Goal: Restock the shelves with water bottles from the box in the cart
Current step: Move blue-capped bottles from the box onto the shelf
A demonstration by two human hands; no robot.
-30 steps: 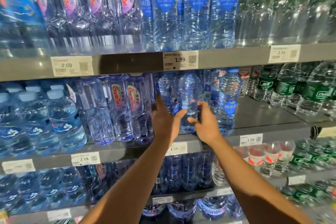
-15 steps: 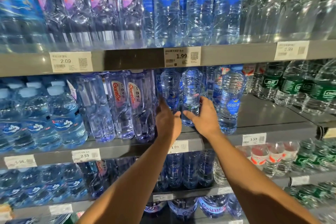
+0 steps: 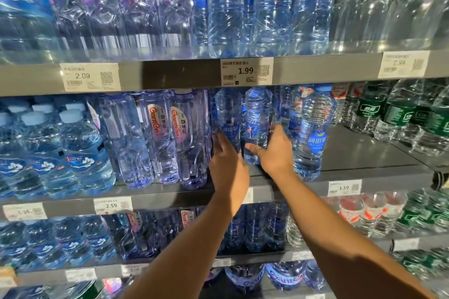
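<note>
**Bottle seated in middle-shelf row**

Right hand [image 3: 274, 150]: grip closed round the clear blue-labelled plastic water bottle [image 3: 257, 124], now pushed deeper than a second ago, base near the grey metal middle shelf [image 3: 364, 153]. Left hand [image 3: 228, 165]: fingers straight, steadying the neighbouring blue-labelled bottle [image 3: 227, 116]. Purple-tinted bottles [image 3: 179, 138] stand left. Placement nearly complete.

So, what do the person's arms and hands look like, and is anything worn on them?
Both forearms are bare as far as the picture shows: no sleeves and no gloves. The left hand and the right hand show no ring, watch or bracelet on the sides that face the camera. No marks or tattoos can be seen.
</note>
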